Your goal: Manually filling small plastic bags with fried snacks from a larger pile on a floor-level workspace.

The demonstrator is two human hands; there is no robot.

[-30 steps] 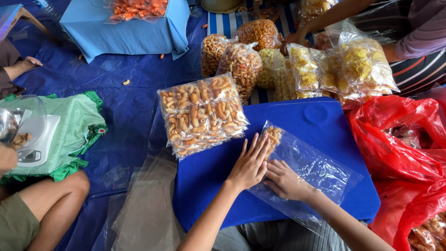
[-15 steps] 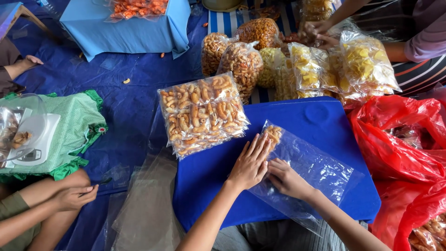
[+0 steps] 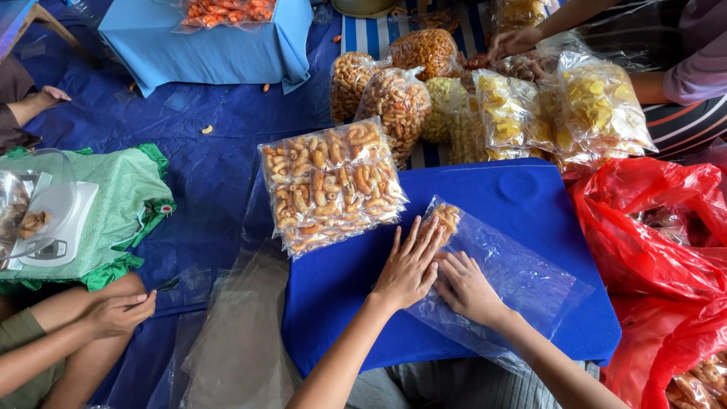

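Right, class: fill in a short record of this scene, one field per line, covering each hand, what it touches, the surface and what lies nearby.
left hand: flat, palm down, on the clear plastic bag
right hand: pressing the same bag, beside the left
bag contents: a few orange curled snacks at its far end
surface: blue board
nearby: flat stack of filled snack packets, red plastic bag

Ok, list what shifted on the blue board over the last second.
Little moved. The right hand slid slightly up the clear, nearly empty plastic bag, closer beside the left hand; both press it flat, as before. The flat stack of packed orange curl snacks and the blue board stayed put.
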